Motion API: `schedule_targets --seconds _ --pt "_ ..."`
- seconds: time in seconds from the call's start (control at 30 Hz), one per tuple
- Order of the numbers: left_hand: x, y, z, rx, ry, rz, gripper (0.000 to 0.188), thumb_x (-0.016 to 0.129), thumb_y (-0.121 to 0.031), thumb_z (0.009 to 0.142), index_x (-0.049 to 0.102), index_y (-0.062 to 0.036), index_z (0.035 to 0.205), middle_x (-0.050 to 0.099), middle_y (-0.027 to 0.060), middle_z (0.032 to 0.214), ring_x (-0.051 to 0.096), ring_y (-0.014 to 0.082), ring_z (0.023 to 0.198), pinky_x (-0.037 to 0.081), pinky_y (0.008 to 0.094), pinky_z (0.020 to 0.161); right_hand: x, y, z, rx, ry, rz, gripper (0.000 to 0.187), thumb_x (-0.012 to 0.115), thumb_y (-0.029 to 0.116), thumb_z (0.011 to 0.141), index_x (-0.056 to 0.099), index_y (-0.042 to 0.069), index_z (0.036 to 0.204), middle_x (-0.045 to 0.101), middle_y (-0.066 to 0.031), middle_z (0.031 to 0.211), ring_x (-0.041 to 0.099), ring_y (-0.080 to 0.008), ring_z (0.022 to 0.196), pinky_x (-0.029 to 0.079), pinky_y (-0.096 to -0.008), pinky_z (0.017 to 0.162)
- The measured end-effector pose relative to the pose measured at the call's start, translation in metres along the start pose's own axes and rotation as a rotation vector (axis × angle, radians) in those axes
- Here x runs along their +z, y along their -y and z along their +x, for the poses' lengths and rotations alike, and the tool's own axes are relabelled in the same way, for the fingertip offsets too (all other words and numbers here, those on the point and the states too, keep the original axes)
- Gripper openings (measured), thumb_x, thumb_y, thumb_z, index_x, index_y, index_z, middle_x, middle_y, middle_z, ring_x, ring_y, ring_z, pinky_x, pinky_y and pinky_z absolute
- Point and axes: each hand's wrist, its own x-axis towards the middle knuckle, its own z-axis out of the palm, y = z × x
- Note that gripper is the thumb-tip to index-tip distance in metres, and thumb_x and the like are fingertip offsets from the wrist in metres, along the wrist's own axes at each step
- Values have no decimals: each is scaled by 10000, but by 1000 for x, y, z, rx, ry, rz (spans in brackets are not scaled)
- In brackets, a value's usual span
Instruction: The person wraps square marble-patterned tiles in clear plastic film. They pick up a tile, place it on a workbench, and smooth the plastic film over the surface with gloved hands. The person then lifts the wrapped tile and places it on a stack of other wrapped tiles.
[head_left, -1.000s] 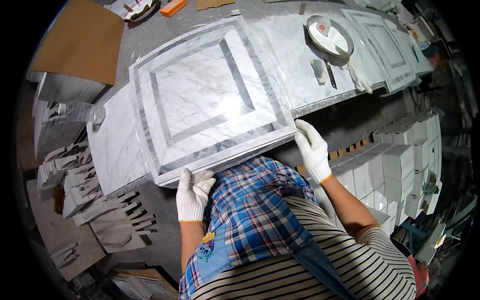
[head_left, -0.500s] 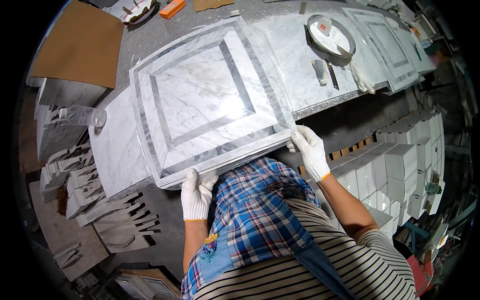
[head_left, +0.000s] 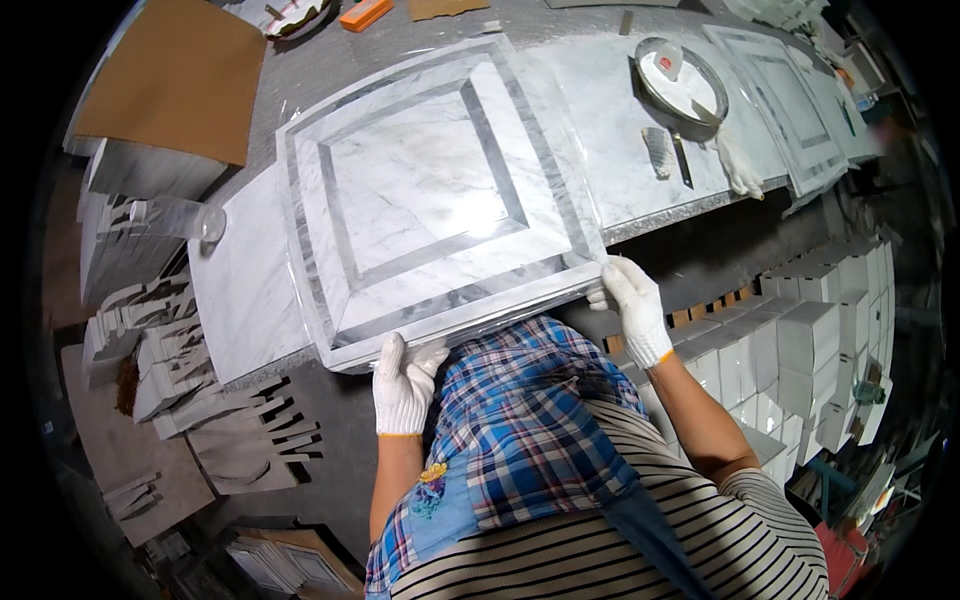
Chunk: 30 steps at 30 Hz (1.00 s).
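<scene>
A square marble panel (head_left: 415, 190), white with grey inlaid bands, lies on the workbench with its near edge overhanging toward me. Clear plastic film shows along its sides. My left hand (head_left: 405, 385), in a white knit glove, grips the near left corner, thumb on top and fingers underneath. At the near right corner, my gloved right hand (head_left: 636, 305) holds the edge in the same way, its fingertips partly hidden below. Beneath the panel, white marble slabs (head_left: 660, 170) extend out to both sides.
Right on the bench are a round pan of white paste (head_left: 683, 85), a dark-bladed knife (head_left: 683, 160), a spare glove (head_left: 738, 165) and another inlaid panel (head_left: 785, 105). Left stand a plastic bottle (head_left: 180, 218) and brown board (head_left: 175, 80) on stacked slabs. White boxes (head_left: 800, 330) fill the lower right.
The whole scene has shifted slightly to the right in view. Both hands keep their hold on the panel's near corners, and the panel sits about the same on the bench.
</scene>
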Motion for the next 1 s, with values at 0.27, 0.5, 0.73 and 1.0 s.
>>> schedule_targets --seconds 0.27,0.5,0.73,1.0 --pt "8 -3 3 13 -28 20 424 646 -206 978 498 29 1298 631 213 1196 684 379 1002 636 468 704 2 8 7 62 65 -59 353 597 257 1020 642 -34 1214 678 -30 878 594 -61 681 506 -211 606" --pt "0 -6 1 55 0 31 404 639 -195 974 508 51 1265 644 210 1152 696 354 936 625 441 679 5 10 -4 133 118 -32 270 609 231 1017 647 -19 1112 639 -22 824 560 -89 661 466 -245 592" --pt "-35 -27 2 130 -21 14 343 645 -208 977 545 11 1222 661 174 1130 677 340 988 581 485 861 16 -4 -43 292 243 -83 295 657 207 988 636 -51 1129 653 -37 875 557 -71 712 480 -230 646" --pt "-34 -24 -5 117 11 -31 421 696 -188 943 535 10 1278 631 189 1236 646 362 1105 577 535 915 15 -1 -42 345 356 -164 242 682 178 963 644 -29 1082 657 -32 875 568 -60 733 483 -219 671"
